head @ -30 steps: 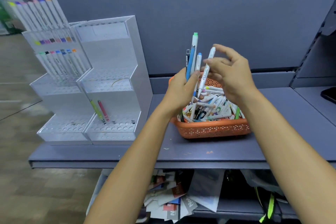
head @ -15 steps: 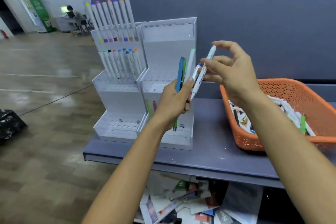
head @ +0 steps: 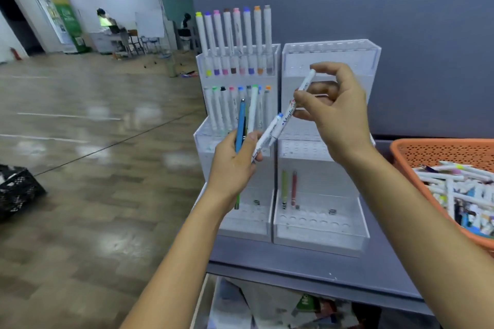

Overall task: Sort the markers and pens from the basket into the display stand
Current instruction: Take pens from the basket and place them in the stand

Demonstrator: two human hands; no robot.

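Observation:
My left hand [head: 233, 165] grips a bundle of pens and markers [head: 244, 125]: a blue pen, a green-capped white marker, a blue-capped white marker and a green pen poking out below. My right hand [head: 334, 112] pinches one long white marker [head: 299, 96] held slanted, its lower end near the bundle. Both hands hover in front of the white tiered display stand [head: 320, 230]. Rows of white markers [head: 235, 40] fill the stand's left half. A green pen [head: 284, 189] and a red pen [head: 294, 188] stand in its right lower tier. The orange basket [head: 427, 152] of pens sits at the right.
The stand and basket rest on a grey shelf [head: 307, 270] backed by a grey panel [head: 427, 48]. Papers lie on the lower shelf [head: 280, 304]. A black crate [head: 18, 189] sits on the wooden floor at left. People sit at desks [head: 112, 32] far back.
My view has swung left from the basket to the stand. Both hands carried their pens from above the basket over to the stand's front.

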